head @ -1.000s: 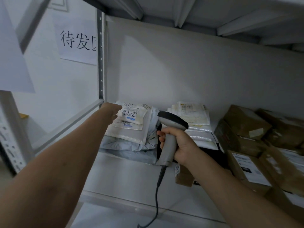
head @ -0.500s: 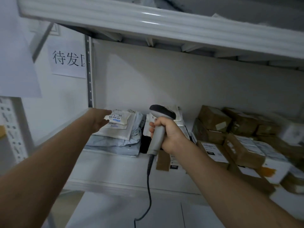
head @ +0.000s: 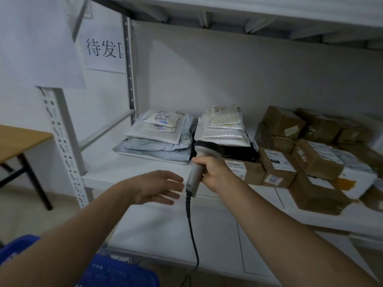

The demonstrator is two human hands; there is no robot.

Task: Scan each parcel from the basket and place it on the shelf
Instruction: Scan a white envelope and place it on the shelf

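Pulled back from the parcel stack (head: 160,133), the left hand (head: 157,187) hangs empty, fingers loosely spread; the right hand (head: 215,172) grips the scanner (head: 196,162).

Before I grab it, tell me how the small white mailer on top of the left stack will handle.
The small white mailer looks thin and flat, so it is probably light and floppy. Its surface seems smooth, so it may slide off the left stack if pushed.
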